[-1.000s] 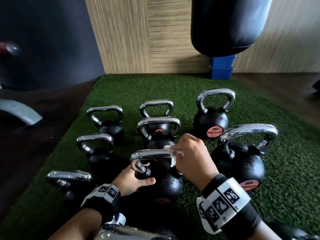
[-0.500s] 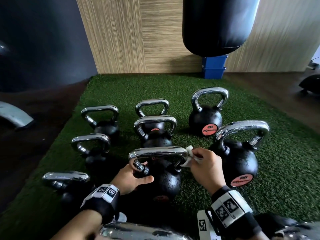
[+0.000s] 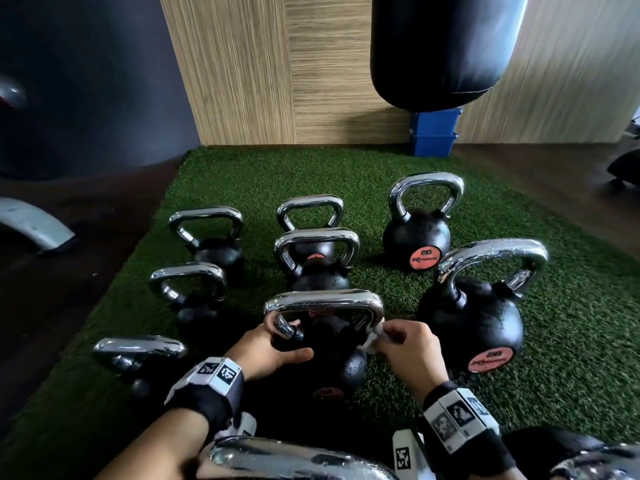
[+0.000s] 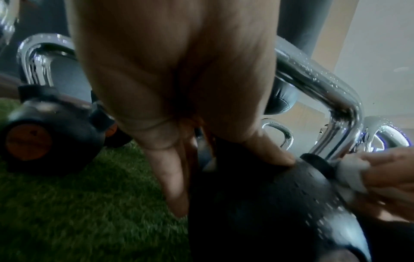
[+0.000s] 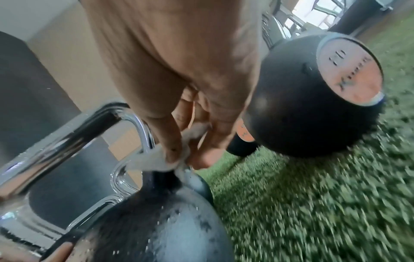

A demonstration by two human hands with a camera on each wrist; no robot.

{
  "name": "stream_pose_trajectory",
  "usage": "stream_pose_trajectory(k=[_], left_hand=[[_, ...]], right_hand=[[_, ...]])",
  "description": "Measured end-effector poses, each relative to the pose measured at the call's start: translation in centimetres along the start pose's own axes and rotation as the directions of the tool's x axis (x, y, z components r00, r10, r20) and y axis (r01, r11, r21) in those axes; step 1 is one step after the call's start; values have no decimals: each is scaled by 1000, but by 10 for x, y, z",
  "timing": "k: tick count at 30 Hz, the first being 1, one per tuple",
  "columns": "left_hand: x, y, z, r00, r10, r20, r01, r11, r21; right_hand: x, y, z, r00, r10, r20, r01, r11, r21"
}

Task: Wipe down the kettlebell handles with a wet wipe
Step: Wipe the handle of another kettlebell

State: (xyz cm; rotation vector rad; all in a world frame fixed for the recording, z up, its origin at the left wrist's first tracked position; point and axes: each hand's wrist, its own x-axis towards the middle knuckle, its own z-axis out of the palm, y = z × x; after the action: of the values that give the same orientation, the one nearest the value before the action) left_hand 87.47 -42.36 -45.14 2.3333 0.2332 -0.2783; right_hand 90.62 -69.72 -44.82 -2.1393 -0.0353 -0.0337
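Several black kettlebells with chrome handles stand on green turf [image 3: 571, 341]. The nearest centre kettlebell [image 3: 346, 368] has a wide chrome handle [image 3: 325, 299] beaded with droplets. My left hand [image 3: 273, 351] grips the left leg of that handle where it meets the ball, thumb lying across the black body. My right hand [image 3: 408, 348] pinches a crumpled white wet wipe [image 3: 374, 337] against the right leg of the handle, near its base; the wipe [image 5: 154, 159] wraps the chrome there. In the left wrist view the wipe [image 4: 351, 170] shows beside the handle leg [image 4: 336, 124].
A large kettlebell [image 3: 474, 317] with an orange label stands close to the right of my right hand. More kettlebells sit behind and to the left. A black punching bag [image 3: 440, 46] hangs at the back over a blue box [image 3: 433, 133]. Another chrome handle [image 3: 294, 459] lies nearest me.
My right hand has slid the wipe from the top bar round the right corner and down the right leg of the handle. The left hand has kept its grip.
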Motion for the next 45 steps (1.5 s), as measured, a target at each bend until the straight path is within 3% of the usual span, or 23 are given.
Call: stream_pose_trajectory(k=[3,5,7,8,9,11,14,17,23,27,31,34,37,41,45], left_hand=[[-3,4,-26,992,-65,107,24,937,349],[-8,14,-49,998,-60,-14,61,913,403],[-16,27,-69,972,72,-226,-3,957,290],[-21,36,-78,932,168,-320,-106,973,204],[-26,48,-86,904,245,-350,-223,970,101],[-37,77,-94,901,354,-250,-401,900,-170],[-50,114,-94,918,395,-30,-360,803,-475],[-53,126,-88,904,419,82,-292,748,-596],[-40,123,-74,892,447,-71,-422,762,-491],[-30,117,-73,924,381,-40,-332,745,-579],[-28,113,-79,931,354,-87,-355,822,-445],[-29,105,-83,890,411,-196,-435,895,-100],[-32,104,-71,834,495,-244,-474,869,142],[-33,106,-47,752,611,-248,-544,788,290],[-35,97,-41,703,662,-261,-559,741,372]], right_hand=[[-12,-7,-15,998,-69,11,70,989,-128],[-21,-19,-28,988,-146,56,152,982,-116],[-29,-38,-39,964,-247,102,255,964,-72],[-30,-48,-44,949,-302,94,306,951,-42],[-31,-59,-49,934,-350,67,352,936,-14],[-28,-79,-54,909,-418,8,417,908,23],[-19,-98,-55,883,-467,-46,469,875,119],[-13,-113,-52,866,-497,-47,495,842,213],[-4,-127,-38,861,-494,-120,508,837,203],[-5,-124,-32,823,-553,-132,565,820,90],[-8,-88,-36,845,-535,-3,533,840,100],[-1,-42,-33,953,-279,-118,277,960,-33],[3,-7,-18,999,-28,17,29,999,-43],[8,7,14,976,-56,209,28,990,135],[12,17,30,989,-68,131,42,981,192]])
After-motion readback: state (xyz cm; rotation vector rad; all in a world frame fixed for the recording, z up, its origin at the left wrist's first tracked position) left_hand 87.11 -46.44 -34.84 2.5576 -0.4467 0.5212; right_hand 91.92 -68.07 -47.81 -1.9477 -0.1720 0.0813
